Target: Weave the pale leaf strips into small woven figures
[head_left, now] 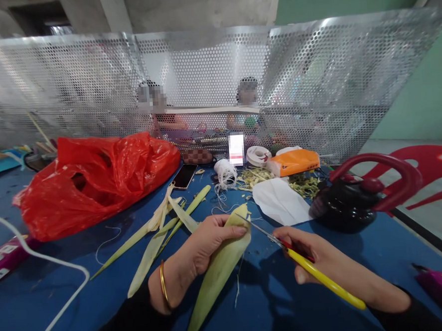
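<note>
My left hand (210, 238) is closed on a broad, pale green corn husk (222, 270), thumb on top, its cut end pointing away from me and its long tip hanging toward me. In my right hand (312, 255) are scissors (321, 278) with yellow and red handles. Their metal blades reach left to the top end of the husk, close to my left thumb. Whether the blades are parted is hard to make out. More husk strips (152, 262) lie on the blue table (113, 302) left of my left hand, some pale and dry, some green.
A red plastic bag (106, 187) lies at left, with a phone (185, 176) beside it. White string (226, 172), a tape roll (258, 156), an orange packet (295, 162), white paper (281, 202) and a dark kettle (345, 205) stand beyond. A white cable (62, 260) crosses the left.
</note>
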`<state>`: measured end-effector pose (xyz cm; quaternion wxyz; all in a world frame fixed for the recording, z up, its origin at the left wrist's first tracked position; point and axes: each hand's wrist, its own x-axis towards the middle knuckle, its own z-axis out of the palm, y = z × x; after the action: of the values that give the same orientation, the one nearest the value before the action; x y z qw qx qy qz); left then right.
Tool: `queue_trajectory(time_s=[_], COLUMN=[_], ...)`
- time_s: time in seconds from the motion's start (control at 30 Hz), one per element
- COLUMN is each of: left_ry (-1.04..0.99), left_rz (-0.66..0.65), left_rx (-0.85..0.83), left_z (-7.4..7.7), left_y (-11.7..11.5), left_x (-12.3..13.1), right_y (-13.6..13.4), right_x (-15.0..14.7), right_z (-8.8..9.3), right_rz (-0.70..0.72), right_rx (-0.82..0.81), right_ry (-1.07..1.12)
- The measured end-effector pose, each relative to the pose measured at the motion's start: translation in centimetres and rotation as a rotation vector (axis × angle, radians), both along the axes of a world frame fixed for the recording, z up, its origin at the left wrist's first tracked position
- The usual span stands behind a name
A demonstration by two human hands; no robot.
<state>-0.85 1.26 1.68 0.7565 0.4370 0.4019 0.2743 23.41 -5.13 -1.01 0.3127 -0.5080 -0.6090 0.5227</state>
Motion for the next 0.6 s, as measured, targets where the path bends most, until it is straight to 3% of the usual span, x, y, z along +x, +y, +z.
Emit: queue_trajectory(time_s=[0.17, 0.4, 0.6], left_ry=[0.056, 0.010, -0.016], left_rz=[-0.008, 0.083, 0.043], left_rx=[0.038, 0.020, 0.002], left_z=[0.08, -0.07, -0.76], left_y=[-0.28, -0.24, 0.13], left_x=[0.19, 0.39, 0.32], right_y=[-0.22, 0.01, -0.01], right_x=[-0.53, -0.38, -0.34], right_z=[0.79, -0.06, -0.10], right_rz=[-0.036, -0.053, -0.048], right_rx=[-0.051, -0.039, -0.005], right_ry=[0.050, 0.092, 0.048])
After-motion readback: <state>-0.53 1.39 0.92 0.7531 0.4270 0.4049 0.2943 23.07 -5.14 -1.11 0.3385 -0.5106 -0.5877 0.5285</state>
